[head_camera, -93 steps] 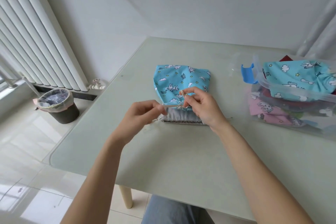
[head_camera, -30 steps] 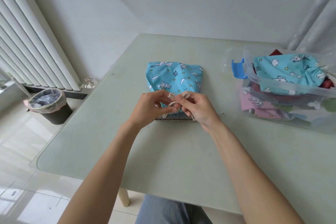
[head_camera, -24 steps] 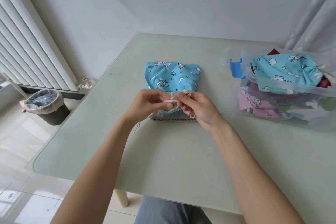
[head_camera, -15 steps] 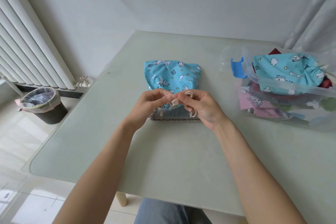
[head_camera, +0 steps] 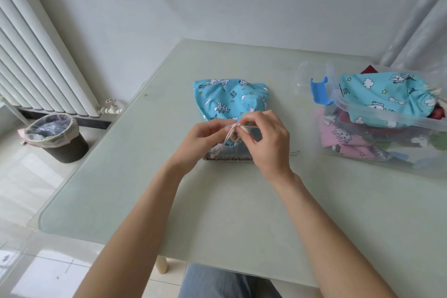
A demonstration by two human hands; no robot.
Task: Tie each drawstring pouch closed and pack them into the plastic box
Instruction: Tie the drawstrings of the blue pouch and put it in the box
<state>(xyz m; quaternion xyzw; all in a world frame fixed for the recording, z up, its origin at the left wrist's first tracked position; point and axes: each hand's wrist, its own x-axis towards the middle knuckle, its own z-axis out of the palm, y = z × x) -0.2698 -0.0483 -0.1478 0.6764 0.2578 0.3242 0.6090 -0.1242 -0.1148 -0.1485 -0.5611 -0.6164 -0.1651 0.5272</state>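
A light blue drawstring pouch [head_camera: 227,100] with white unicorn and star print lies in the middle of the table, its grey gathered mouth toward me. My left hand [head_camera: 202,140] and my right hand [head_camera: 267,139] meet over that mouth. Each pinches the cream drawstring [head_camera: 231,132] between thumb and fingers, with a small knot between the fingertips. A loose cord end hangs down by my left thumb. At the right stands the clear plastic box [head_camera: 387,133], holding another blue pouch [head_camera: 384,98] on top and a pink pouch [head_camera: 348,139] below.
The pale glass-topped table [head_camera: 217,213] has a rounded near-left corner. The box carries a blue latch [head_camera: 319,89] on its left side. On the floor at left stand a lined dark waste bin [head_camera: 56,138] and a white radiator [head_camera: 36,65]. A wall rises behind the table.
My hands have stayed over the pouch mouth, working the cord; the loops seen a second ago have drawn into a small knot between my fingertips.
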